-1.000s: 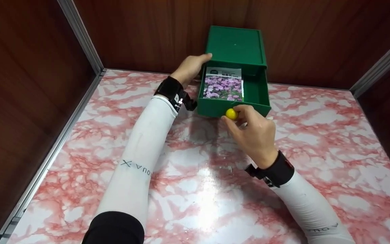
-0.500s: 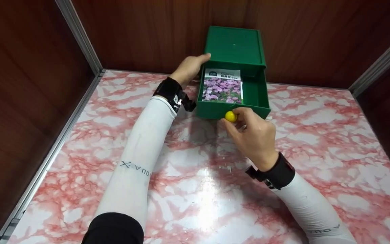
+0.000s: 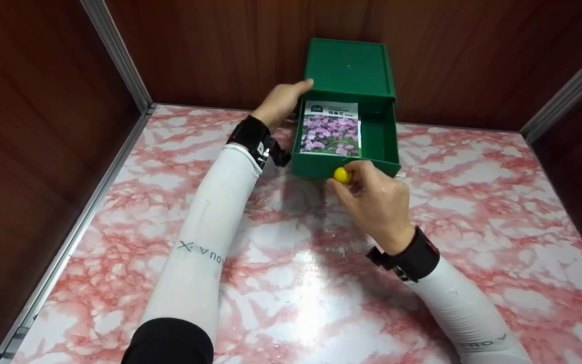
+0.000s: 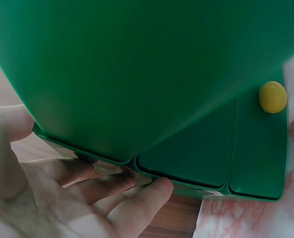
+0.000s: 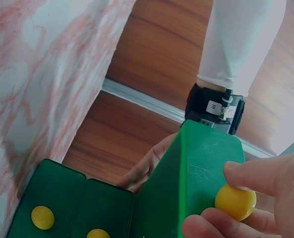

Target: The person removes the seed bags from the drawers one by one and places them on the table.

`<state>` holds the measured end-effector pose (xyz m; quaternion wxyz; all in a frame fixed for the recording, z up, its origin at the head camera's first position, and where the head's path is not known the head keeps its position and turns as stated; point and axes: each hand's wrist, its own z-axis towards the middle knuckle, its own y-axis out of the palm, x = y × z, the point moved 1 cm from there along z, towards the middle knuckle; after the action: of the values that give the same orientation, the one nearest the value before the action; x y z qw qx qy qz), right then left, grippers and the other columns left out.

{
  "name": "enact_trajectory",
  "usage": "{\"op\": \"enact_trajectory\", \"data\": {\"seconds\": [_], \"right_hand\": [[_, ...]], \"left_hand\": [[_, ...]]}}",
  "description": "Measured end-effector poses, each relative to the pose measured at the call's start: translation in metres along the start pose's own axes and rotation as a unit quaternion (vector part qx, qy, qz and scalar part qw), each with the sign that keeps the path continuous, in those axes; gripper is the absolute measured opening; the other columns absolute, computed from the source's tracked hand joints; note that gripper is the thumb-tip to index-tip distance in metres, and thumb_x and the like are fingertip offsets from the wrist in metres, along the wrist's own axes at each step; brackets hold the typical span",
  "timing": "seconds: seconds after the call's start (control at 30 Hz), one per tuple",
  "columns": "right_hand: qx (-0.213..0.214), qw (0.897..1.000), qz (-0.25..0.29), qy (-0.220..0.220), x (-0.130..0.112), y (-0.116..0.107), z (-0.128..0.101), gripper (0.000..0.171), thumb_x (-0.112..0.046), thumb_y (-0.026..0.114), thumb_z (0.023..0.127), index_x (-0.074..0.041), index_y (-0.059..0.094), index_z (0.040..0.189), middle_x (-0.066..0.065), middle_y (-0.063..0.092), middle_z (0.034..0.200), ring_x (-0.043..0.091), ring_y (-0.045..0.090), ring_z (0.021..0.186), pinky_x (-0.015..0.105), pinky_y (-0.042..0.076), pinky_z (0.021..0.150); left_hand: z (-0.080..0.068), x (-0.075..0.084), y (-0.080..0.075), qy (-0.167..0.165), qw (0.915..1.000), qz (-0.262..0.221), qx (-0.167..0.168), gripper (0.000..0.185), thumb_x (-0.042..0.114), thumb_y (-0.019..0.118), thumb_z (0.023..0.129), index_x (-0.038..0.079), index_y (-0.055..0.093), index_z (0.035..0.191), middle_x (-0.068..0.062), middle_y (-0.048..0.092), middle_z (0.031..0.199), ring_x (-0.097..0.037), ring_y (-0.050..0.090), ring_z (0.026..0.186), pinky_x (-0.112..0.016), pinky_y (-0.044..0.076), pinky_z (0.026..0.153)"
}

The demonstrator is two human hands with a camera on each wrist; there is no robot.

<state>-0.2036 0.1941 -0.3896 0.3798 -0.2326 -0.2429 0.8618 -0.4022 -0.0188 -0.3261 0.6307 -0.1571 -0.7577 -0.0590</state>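
A green drawer cabinet (image 3: pixel 349 65) stands against the back wall with its top drawer (image 3: pixel 311 166) pulled out. In that drawer lies a printed packet (image 3: pixel 331 134) with pink flowers on its front. Thumb and fingers of my right hand (image 3: pixel 382 205) pinch the yellow round knob (image 5: pixel 236 202) on the drawer front. My left hand (image 3: pixel 278 103) rests along the cabinet's left side, its thumb at the top edge. In the left wrist view, the fingertips (image 4: pixel 161 187) touch the side of the cabinet, below the pulled-out drawer.
Below the open drawer are closed drawer fronts (image 5: pixel 50 193) with yellow knobs (image 5: pixel 42 218). The tabletop (image 3: pixel 271 273) has a red and white marbled pattern. Dark wood panels (image 3: pixel 210 50) stand at the back and both sides, joined by metal strips.
The drawer has slid slightly farther out toward me, the packet moving with it and the right hand staying on the knob. The left hand stays at the cabinet's side.
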Motion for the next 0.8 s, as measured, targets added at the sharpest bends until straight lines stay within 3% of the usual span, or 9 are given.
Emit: {"op": "enact_trajectory", "data": {"seconds": [0.17,0.47,0.7,0.8], "right_hand": [[-0.014,1.0,-0.019,-0.004,0.0002,-0.0001,-0.0004,0.04,-0.03,0.092,0.096,-0.003,0.067,0.112,0.012,0.077,0.09,0.024,0.074,0.07,0.039,0.065,0.066],[-0.026,0.999,-0.035,-0.011,0.0001,0.0012,-0.0011,0.043,-0.027,0.096,0.092,-0.003,0.065,0.111,0.012,0.077,0.088,0.024,0.073,0.067,0.039,0.064,0.062],[-0.037,0.999,-0.038,-0.005,-0.0018,-0.001,-0.0011,0.046,-0.033,0.095,0.093,-0.003,0.065,0.111,0.013,0.076,0.087,0.024,0.072,0.065,0.04,0.062,0.059],[-0.043,0.998,-0.038,-0.005,-0.0024,-0.0024,-0.0004,0.045,-0.033,0.094,0.093,-0.004,0.065,0.112,0.012,0.077,0.088,0.024,0.071,0.065,0.039,0.062,0.059]], "left_hand": [[0.0001,-0.0017,-0.0018,0.008,0.9999,0.001,-0.006,0.06,0.052,0.057,0.114,0.007,0.063,0.153,-0.009,0.069,0.137,-0.021,0.069,0.115,-0.039,0.057,0.105],[-0.0019,-0.0037,-0.0035,0.017,0.9998,0.008,-0.006,0.06,0.055,0.057,0.114,0.007,0.066,0.149,-0.009,0.071,0.135,-0.021,0.068,0.116,-0.038,0.058,0.102],[-0.0023,-0.004,-0.0036,0.018,0.9983,0.055,-0.003,0.073,0.06,0.053,0.114,0.012,0.048,0.169,-0.006,0.051,0.169,-0.021,0.052,0.15,-0.034,0.046,0.12],[-0.0023,-0.0056,-0.0037,0.021,0.9969,0.076,0.001,0.08,0.064,0.051,0.113,0.012,0.04,0.173,-0.003,0.042,0.176,-0.019,0.046,0.156,-0.033,0.044,0.123]]}}
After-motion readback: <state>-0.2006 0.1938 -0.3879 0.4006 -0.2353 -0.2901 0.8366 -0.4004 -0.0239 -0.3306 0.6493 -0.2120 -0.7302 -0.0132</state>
